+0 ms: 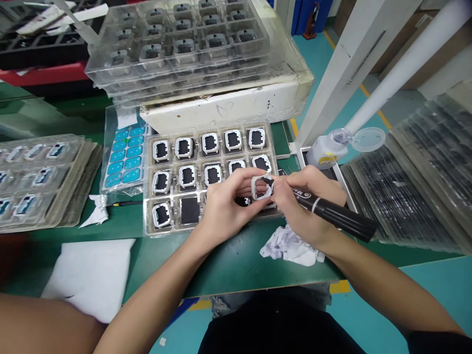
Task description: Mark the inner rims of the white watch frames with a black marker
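Observation:
Between the fingers of my left hand (228, 201) is a small silvery watch-case frame (254, 189), held up over a clear plastic tray (173, 191). My right hand (306, 201) grips a black marker pen (341, 216), its dark tip touching or very near the frame's upper right edge. Similar frames (210, 142) sit in rows in the tray's pockets, each over a dark insert. One front-row pocket shows only its dark insert (190, 210). Both hands cover the tray's front right part. Below my right hand lies a crumpled, stained white cloth (291, 246).
Stacked clear trays (180, 49) stand on a white foam box (228, 105) behind. More trays are piled left (37, 182) and right (416, 182). A sheet of blue stickers (125, 157), a white dispenser bottle (328, 147) and a folded white cloth (92, 270) lie around. Another person's bare limb (44, 324) shows lower left.

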### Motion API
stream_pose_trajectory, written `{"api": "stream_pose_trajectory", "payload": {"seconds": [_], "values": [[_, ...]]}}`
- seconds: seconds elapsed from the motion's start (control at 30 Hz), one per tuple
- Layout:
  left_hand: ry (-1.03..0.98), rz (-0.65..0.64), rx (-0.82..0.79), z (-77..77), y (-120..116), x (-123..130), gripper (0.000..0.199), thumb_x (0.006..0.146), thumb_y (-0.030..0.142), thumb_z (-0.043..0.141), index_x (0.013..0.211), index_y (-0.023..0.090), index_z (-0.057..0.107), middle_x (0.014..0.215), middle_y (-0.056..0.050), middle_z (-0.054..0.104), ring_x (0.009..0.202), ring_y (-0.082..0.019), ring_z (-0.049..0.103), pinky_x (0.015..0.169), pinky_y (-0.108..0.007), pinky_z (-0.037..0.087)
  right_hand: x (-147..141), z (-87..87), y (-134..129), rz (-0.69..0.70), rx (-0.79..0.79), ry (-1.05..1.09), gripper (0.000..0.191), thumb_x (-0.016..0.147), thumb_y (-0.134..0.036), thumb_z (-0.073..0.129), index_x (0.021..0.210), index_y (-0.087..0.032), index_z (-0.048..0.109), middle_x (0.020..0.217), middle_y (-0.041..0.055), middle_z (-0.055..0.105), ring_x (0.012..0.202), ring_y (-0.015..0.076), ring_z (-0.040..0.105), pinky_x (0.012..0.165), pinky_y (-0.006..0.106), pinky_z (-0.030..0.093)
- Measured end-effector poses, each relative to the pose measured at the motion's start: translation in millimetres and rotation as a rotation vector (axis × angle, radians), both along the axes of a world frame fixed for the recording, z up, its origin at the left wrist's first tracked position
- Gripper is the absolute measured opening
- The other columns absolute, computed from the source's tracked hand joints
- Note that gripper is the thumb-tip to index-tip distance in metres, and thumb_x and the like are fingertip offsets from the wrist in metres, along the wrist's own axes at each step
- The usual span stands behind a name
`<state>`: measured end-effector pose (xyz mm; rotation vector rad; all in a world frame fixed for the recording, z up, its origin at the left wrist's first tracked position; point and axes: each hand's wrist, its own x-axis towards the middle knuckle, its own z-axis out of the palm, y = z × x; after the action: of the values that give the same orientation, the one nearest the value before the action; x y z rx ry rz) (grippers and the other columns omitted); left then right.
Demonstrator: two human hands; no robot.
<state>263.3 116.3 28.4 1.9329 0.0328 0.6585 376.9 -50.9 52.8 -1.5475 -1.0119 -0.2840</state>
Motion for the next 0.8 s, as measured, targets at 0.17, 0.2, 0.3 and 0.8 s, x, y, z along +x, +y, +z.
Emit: {"api": "stream_pose_trajectory", "payload": {"seconds": [0.17, 0.2, 0.3, 0.8], "values": [[-0.005, 0.003, 0.044, 0.2, 0.2, -0.8, 0.042, 0.104, 0.030, 0.095, 0.140, 0.023, 0.075, 0.121, -0.006, 0.093, 0.109, -0.023, 0.094, 0.099, -0.030, 0.081, -0.6, 1.2, 1.4, -0.007, 0.019, -0.005, 0.026, 0.112, -0.026, 0.080, 0.088, -0.024, 0.069, 0.073, -0.0069, 0.074, 0.058, 0.0093, 0.068, 0.057, 0.021, 0.052], [-0.011, 0.003, 0.047, 0.4, 0.2, -0.8, 0.042, 0.104, 0.029, 0.095, 0.140, 0.023, 0.075, 0.120, -0.005, 0.093, 0.108, -0.022, 0.094, 0.099, -0.029, 0.081, -0.3, 0.0, 0.9, 0.003, 0.014, 0.004, 0.025, 0.112, -0.027, 0.080, 0.089, -0.024, 0.070, 0.073, -0.0071, 0.073, 0.058, 0.0090, 0.068, 0.057, 0.021, 0.053], [-0.041, -0.004, 0.049, 1.1, 0.1, -0.2, 0.042, 0.103, 0.023, 0.094, 0.140, 0.022, 0.075, 0.119, -0.004, 0.093, 0.107, -0.021, 0.094, 0.099, -0.027, 0.080, 1.1, -3.9, -0.9, 0.019, 0.004, 0.019, 0.023, 0.114, -0.030, 0.080, 0.094, -0.025, 0.072, 0.071, -0.0067, 0.073, 0.058, 0.0107, 0.071, 0.056, 0.022, 0.054], [-0.055, 0.056, 0.215, 3.2, -1.0, -3.8, 0.036, 0.106, 0.022, 0.089, 0.140, 0.023, 0.075, 0.124, -0.003, 0.093, 0.104, -0.020, 0.094, 0.094, -0.024, 0.080, -0.2, -5.2, 3.9, -0.003, 0.031, 0.011, 0.024, 0.112, -0.029, 0.079, 0.090, -0.025, 0.072, 0.074, -0.0046, 0.077, 0.059, 0.0131, 0.071, 0.054, 0.025, 0.055]]}}
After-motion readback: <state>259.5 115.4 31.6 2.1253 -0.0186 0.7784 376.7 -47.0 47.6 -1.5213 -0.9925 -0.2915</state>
